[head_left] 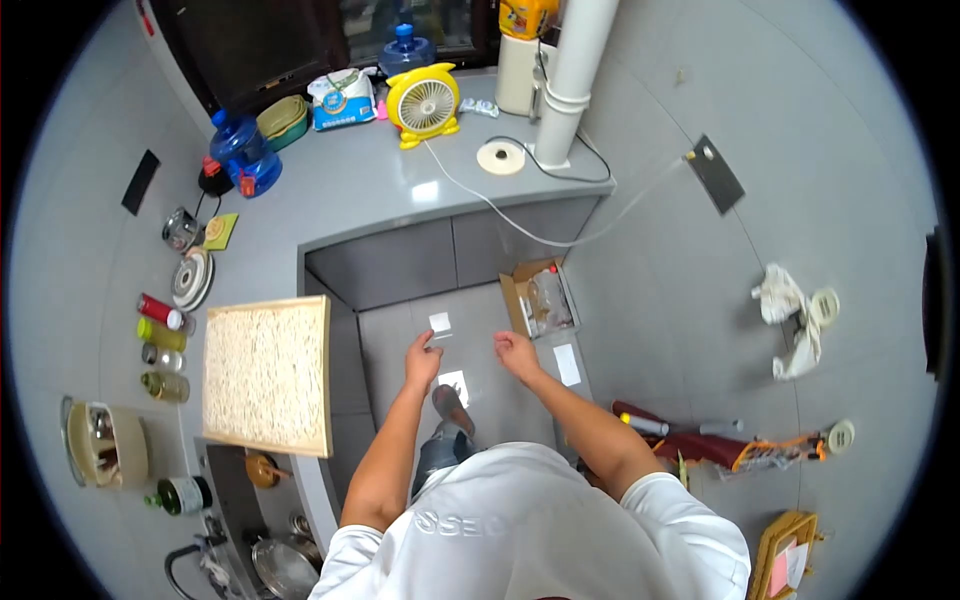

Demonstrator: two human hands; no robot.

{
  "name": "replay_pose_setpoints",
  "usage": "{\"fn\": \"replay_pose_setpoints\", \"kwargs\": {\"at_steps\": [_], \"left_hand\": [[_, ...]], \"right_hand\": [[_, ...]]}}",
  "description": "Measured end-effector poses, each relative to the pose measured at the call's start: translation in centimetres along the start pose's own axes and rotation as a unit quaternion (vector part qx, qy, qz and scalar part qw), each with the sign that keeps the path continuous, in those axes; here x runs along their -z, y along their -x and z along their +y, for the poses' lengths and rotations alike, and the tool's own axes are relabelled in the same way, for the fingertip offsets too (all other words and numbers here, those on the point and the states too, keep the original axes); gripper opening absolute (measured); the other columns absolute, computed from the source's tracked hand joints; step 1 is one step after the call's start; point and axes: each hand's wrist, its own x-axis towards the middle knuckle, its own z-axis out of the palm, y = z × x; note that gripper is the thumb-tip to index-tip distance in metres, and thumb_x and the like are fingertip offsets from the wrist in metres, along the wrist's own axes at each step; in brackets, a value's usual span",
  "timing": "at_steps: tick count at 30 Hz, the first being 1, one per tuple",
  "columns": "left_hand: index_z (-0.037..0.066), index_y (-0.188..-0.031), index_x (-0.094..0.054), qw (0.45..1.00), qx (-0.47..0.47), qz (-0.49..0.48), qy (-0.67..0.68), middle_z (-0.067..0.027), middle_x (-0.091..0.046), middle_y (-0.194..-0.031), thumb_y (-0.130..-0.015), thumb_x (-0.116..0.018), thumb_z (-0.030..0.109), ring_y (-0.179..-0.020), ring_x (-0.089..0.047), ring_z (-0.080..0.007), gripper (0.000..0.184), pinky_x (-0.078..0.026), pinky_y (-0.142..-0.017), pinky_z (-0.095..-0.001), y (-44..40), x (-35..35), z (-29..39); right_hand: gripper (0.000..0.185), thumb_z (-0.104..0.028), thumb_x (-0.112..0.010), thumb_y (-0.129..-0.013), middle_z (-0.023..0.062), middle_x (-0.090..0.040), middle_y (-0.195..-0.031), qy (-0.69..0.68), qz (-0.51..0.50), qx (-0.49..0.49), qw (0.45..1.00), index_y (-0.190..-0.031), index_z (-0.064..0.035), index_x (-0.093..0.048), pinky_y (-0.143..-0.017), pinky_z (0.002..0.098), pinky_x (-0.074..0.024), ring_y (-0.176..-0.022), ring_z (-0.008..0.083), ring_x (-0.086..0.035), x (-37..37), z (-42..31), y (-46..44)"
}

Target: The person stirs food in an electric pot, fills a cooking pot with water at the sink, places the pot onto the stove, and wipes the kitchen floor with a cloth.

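Observation:
Both hands hang in mid-air in front of my body, above the grey tiled floor (395, 335). My left hand (424, 360) is empty, its fingers loosely bent and apart. Opposite it, my right hand (516, 354) has its fingers half curled toward the left, with nothing visible in them. Nearest to the right hand is an open cardboard box (514, 300) on the floor, holding clear plastic-looking items. Left of my left arm, a wooden board with a pale speckled surface (265, 375) lies on the counter, overhanging its edge.
The grey counter (370, 200) bends around ahead and left. On it stand a yellow fan (425, 105), a blue water jug (245, 155), a white lid (501, 157) and several bottles. A sink (235, 500) is at lower left. A white cord (500, 215) crosses to the wall outlet (716, 174).

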Motion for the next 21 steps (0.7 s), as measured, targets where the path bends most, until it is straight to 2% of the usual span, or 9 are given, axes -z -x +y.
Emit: {"fn": "replay_pose_setpoints", "kwargs": {"at_steps": [4,7,10,13,14,15,19,21], "left_hand": [[0.007,-0.141,-0.056,0.997,0.051,-0.031,-0.041,-0.0129,-0.060,-0.140,-0.089,-0.064,0.008,-0.119,-0.062,-0.0246,0.052,-0.047,-0.100,-0.0326,-10.2,3.3,5.0],[0.007,-0.141,-0.057,0.999,-0.025,0.013,-0.026,-0.0137,-0.059,-0.141,-0.090,-0.064,0.008,-0.122,-0.061,-0.0256,0.051,-0.046,-0.103,-0.0336,-17.0,5.3,8.1],[0.004,-0.140,-0.056,0.999,-0.019,0.018,-0.029,-0.0141,-0.059,-0.141,-0.091,-0.063,0.008,-0.128,-0.057,-0.0259,0.050,-0.043,-0.106,-0.0343,-23.4,6.9,11.9],[0.003,-0.142,-0.053,1.000,-0.023,0.011,-0.006,-0.0135,-0.054,-0.146,-0.094,-0.060,0.008,-0.136,-0.049,-0.0249,0.049,-0.039,-0.110,-0.0346,-30.8,7.2,13.7],[0.003,-0.143,-0.052,0.999,-0.032,0.015,-0.005,-0.0136,-0.052,-0.148,-0.095,-0.059,0.009,-0.138,-0.048,-0.0247,0.049,-0.039,-0.111,-0.0348,-33.6,7.0,13.8],[0.003,-0.144,-0.051,0.999,-0.039,0.021,-0.004,-0.0137,-0.051,-0.149,-0.096,-0.058,0.009,-0.139,-0.046,-0.0246,0.049,-0.038,-0.112,-0.0349,-35.8,7.1,14.8],[0.007,-0.148,-0.048,0.999,-0.019,0.035,0.027,-0.0141,-0.050,-0.148,-0.098,-0.057,0.014,-0.137,-0.047,-0.0253,0.050,-0.036,-0.112,-0.0341,-44.1,5.9,18.4],[0.016,-0.153,-0.040,0.999,0.008,0.029,0.034,-0.0111,-0.050,-0.148,-0.102,-0.053,0.024,-0.134,-0.048,-0.0247,0.053,-0.039,-0.108,-0.0353,-47.8,5.6,19.7]], "right_hand": [[0.023,-0.005,-0.054,-0.094,0.0046,-0.068,-0.085,0.006,0.025,0.009,1.000,-0.114,-0.0015,-0.065,-0.065,0.0282,-0.0554,-0.075,0.0122,-0.065,-1.3,-4.5,-8.9],[0.021,-0.004,-0.055,-0.094,0.0041,-0.068,-0.082,-0.053,0.023,0.057,0.997,-0.112,-0.0022,-0.065,-0.061,0.0290,-0.0539,-0.068,0.0122,-0.064,-1.8,-8.0,-15.2],[0.022,-0.004,-0.053,-0.096,0.0048,-0.067,-0.090,-0.060,0.021,0.067,0.996,-0.114,0.0004,-0.064,-0.064,0.0270,-0.0550,-0.076,0.0118,-0.065,-1.8,-12.1,-22.1],[0.022,-0.003,-0.053,-0.095,0.0050,-0.067,-0.092,-0.047,0.034,0.092,0.994,-0.114,0.0008,-0.064,-0.063,0.0263,-0.0549,-0.076,0.0113,-0.065,-1.4,-15.0,-30.1],[0.023,-0.002,-0.056,-0.093,0.0039,-0.069,-0.084,-0.063,0.043,0.099,0.992,-0.114,-0.0028,-0.066,-0.062,0.0268,-0.0546,-0.072,0.0110,-0.065,-1.4,-15.7,-33.1],[0.023,-0.004,-0.057,-0.092,0.0034,-0.069,-0.084,-0.056,0.051,0.100,0.992,-0.114,-0.0026,-0.066,-0.062,0.0266,-0.0545,-0.072,0.0108,-0.065,-1.3,-16.6,-36.0],[0.024,-0.007,-0.059,-0.091,0.0027,-0.069,-0.084,-0.086,0.042,0.111,0.989,-0.114,-0.0039,-0.066,-0.062,0.0265,-0.0537,-0.071,0.0106,-0.065,-0.3,-20.8,-47.6],[0.023,-0.009,-0.059,-0.092,0.0019,-0.068,-0.084,-0.085,0.044,0.109,0.989,-0.114,-0.0058,-0.067,-0.065,0.0278,-0.0536,-0.072,0.0114,-0.065,0.2,-22.2,-53.0]]}}
